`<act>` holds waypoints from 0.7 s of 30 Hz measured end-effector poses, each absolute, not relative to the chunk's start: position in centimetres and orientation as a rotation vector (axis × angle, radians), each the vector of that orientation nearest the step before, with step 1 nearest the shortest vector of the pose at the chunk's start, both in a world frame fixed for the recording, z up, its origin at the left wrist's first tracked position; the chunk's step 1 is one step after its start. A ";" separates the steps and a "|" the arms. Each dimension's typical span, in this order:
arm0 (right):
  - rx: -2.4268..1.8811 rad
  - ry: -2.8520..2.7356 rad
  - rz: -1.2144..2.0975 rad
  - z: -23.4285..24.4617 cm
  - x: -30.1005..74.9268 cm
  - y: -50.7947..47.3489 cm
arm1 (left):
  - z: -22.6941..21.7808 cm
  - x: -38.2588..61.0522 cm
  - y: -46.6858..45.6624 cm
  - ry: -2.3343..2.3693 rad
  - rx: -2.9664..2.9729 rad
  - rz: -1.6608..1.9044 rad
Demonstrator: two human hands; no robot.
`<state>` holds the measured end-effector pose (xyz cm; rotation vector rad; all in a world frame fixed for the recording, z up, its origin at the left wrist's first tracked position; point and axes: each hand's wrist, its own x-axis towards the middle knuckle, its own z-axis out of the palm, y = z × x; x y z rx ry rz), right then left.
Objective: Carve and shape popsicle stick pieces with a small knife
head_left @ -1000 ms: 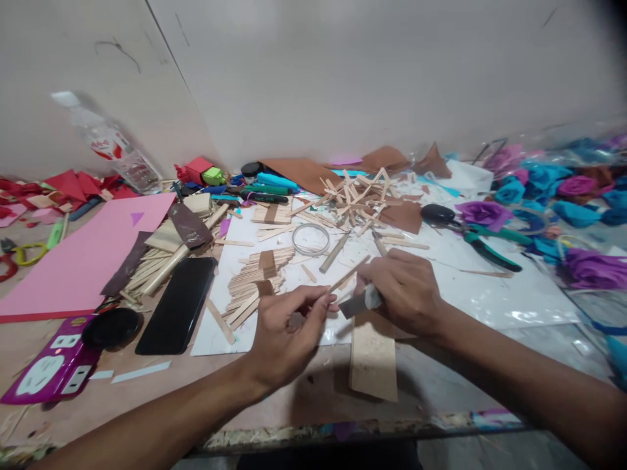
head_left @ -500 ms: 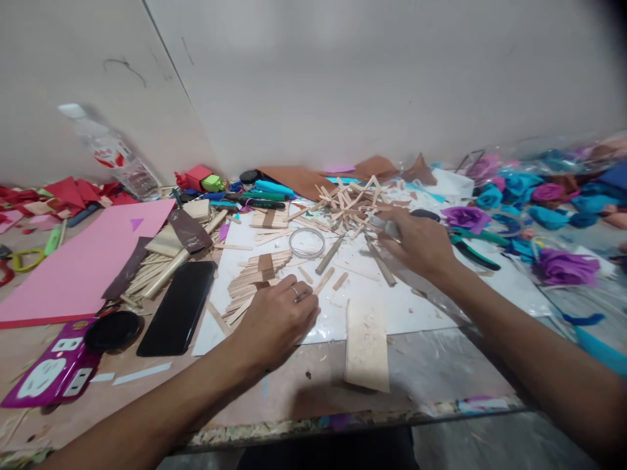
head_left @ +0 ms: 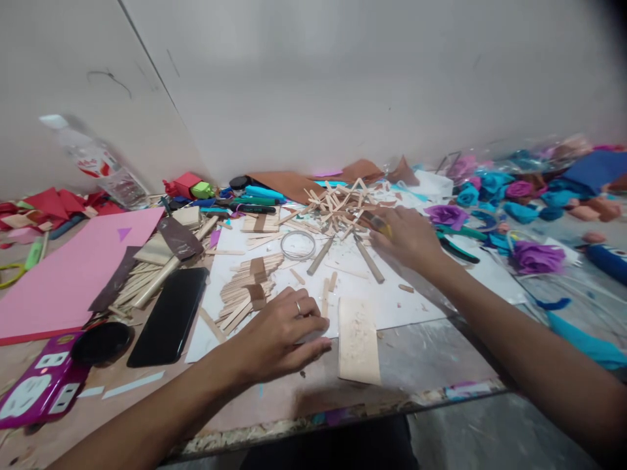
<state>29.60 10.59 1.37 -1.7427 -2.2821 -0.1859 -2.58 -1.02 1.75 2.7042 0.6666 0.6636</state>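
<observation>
My left hand (head_left: 289, 333), with a ring on one finger, rests low over the near edge of the white sheet (head_left: 289, 281). Its thumb is apart from its fingers and no object shows in it. Just beyond those fingertips lies a short wooden stick (head_left: 324, 297). My right hand (head_left: 404, 235) reaches to the right side of the loose stick pile (head_left: 340, 205). Its fingers close around a blurred object with a yellow part (head_left: 381, 226), too smeared to name. Two slim grey-brown tools (head_left: 369, 259) lie near it. A pale wooden block (head_left: 359, 339) lies between my hands.
Bundled craft sticks (head_left: 249, 284), a tape ring (head_left: 298, 245) and a black phone (head_left: 169, 316) lie to the left. A water bottle (head_left: 100, 163) leans at the wall. Green-handled pliers (head_left: 458, 247) and paper flowers (head_left: 539, 256) lie right.
My left hand has come slightly nearer me and its thumb has spread from the fingers. A yellow part now shows at my right hand's fingers. The view has shifted slightly.
</observation>
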 end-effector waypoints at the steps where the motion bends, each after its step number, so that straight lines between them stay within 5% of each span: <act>1: -1.690 -2.258 -0.210 1.5 29.2 10.4 | 1.8 -2.6 -1.0 0.660 2.702 0.677; 9: -1.093 -2.566 0.098 0.8 24.7 7.6 | 1.3 -1.9 -1.7 0.355 3.025 0.478; 21: -1.052 -2.511 0.178 0.1 24.2 7.2 | 1.1 -0.1 -2.9 0.662 3.108 0.529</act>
